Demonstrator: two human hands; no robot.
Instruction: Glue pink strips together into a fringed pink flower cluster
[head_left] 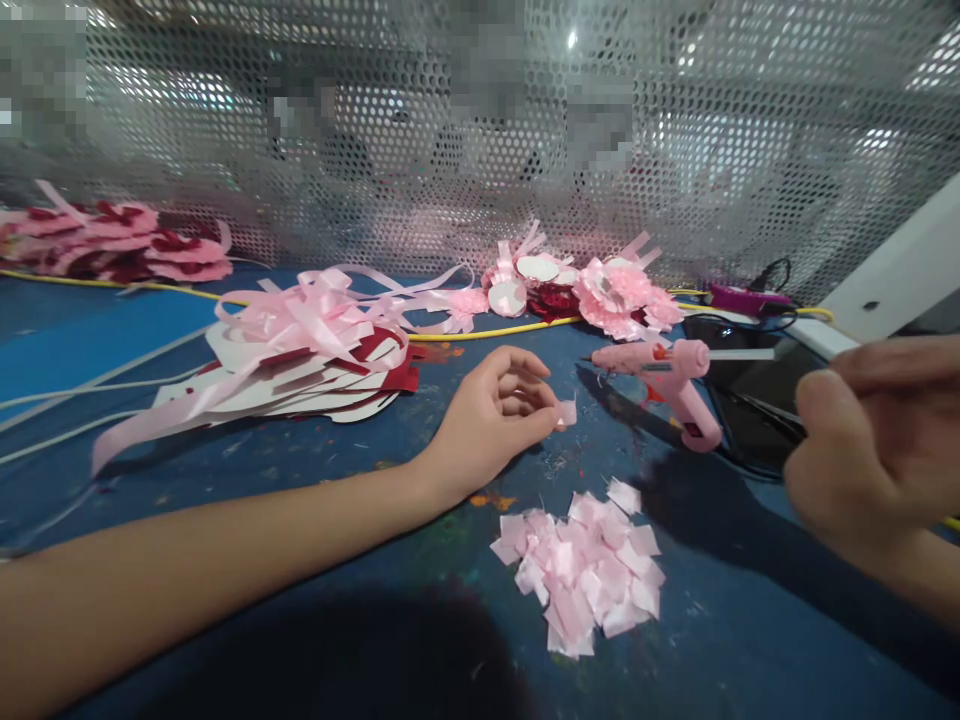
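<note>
My left hand [495,415] is closed in a pinch on a small pink ribbon piece [568,412] just above the table. At the right, my right hand [874,450] is closed around slim metal tweezers [776,410], whose tips point left; its finger edges are slightly blurred. Between the hands a pink glue gun [652,362] stands with its nozzle toward my left hand and a glue stick out of its back. Nearer to me lies a loose pile of cut pink ribbon squares [585,570].
Pink ribbon loops [300,315] lie on stacked white and red cut-outs [322,390] at left. Pink-and-red ribbon decorations [622,290] line the perforated metal screen [420,150]. A yellow cable [495,332] crosses the blue table [360,620]. A black flat object [757,435] lies beside the glue gun.
</note>
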